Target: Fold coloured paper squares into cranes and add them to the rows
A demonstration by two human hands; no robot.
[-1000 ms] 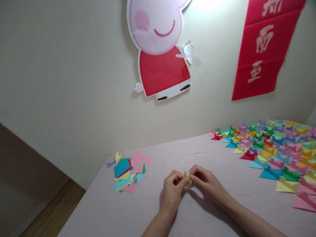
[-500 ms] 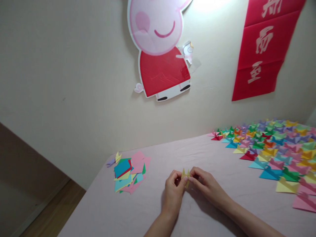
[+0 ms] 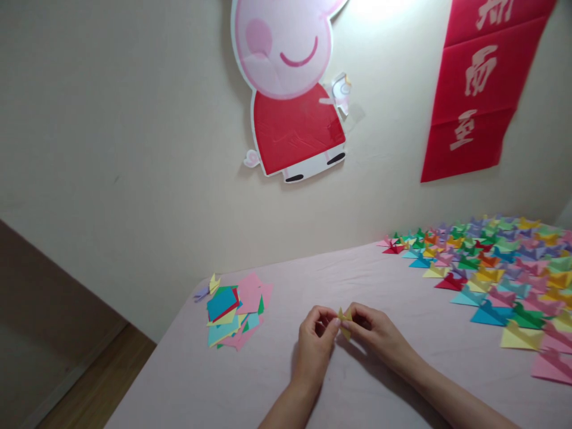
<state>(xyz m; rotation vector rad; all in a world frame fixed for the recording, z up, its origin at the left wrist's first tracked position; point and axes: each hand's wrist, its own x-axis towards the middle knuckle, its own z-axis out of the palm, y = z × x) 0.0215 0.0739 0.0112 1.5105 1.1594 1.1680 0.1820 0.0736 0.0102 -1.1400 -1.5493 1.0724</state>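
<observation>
Between my two hands is a small yellow folded paper (image 3: 345,330), with a pointed tip sticking up and another point hanging below. My left hand (image 3: 315,333) pinches its left side between thumb and forefinger. From the other side, my right hand (image 3: 373,328) grips it with thumb and fingertips. Both hands are close together just above the pale pink cloth (image 3: 214,393). Fingers cover much of the folded paper, so its full shape is hidden.
Loose coloured paper squares (image 3: 223,304) lie in a pile at the left, beside a yellow folded piece (image 3: 215,284) and a purple one (image 3: 201,294). Rows of colourful paper cranes (image 3: 491,274) fill the right side. A wall (image 3: 179,179) rises behind.
The yellow folded paper has turned and shifted slightly right; two upright points showed before, mainly one now. The left fingertips have moved to its left edge.
</observation>
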